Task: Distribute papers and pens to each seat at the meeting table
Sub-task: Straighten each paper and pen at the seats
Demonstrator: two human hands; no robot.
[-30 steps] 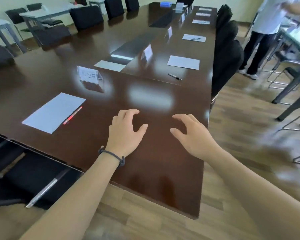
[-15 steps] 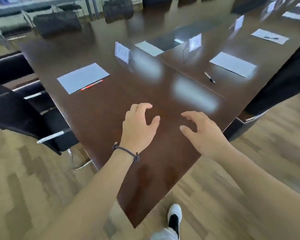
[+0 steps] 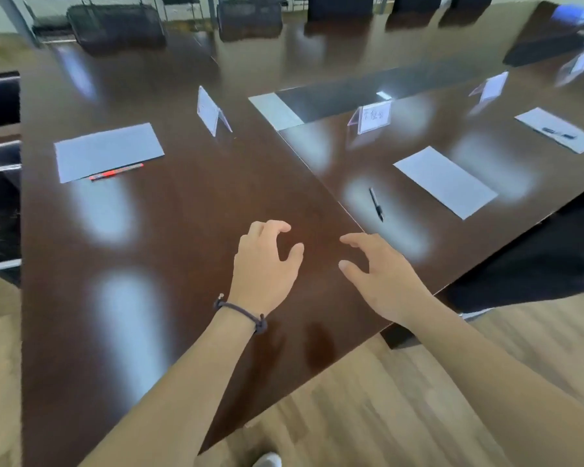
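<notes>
Both hands hang just above the dark glossy bench [image 3: 189, 230] near its corner, and neither holds anything. The left hand [image 3: 267, 267] has its fingers [image 3: 273, 227] loosely curled downward with the thumb spread out to the side; a dark cord bracelet [image 3: 246, 315] sits on that wrist. The right hand [image 3: 381, 274] is beside it, a little apart, fingers relaxed and slightly bent, thumb pointing toward the left hand. Whether the fingertips actually touch the wood I cannot tell.

Toward the left edge of the bench lies a sheet of paper [image 3: 107, 151], and a red pen [image 3: 117, 171] rests along the near edge of that sheet, touching it. Beyond it, farther in from the edge, stands a folded name card [image 3: 211, 111].

On the right-hand section of the bench, past the seam that runs diagonally across the top, a black pen [image 3: 376, 203] lies alone on the wood, near but apart from a second sheet of paper [image 3: 444, 182] that sits close to the right edge. A second name card [image 3: 371, 117] stands behind them toward the middle. Farther along the right edge is a third sheet [image 3: 557, 129] with a dark pen [image 3: 557, 133] lying on top of it, and another name card [image 3: 491, 86] stands inward from that.

Black chairs [image 3: 115, 26] line the far edge, and one more chair [image 3: 536, 257] is tucked under the right edge. A white shoe toe [image 3: 267, 460] shows on the wooden floor [image 3: 402, 416] below the corner.
</notes>
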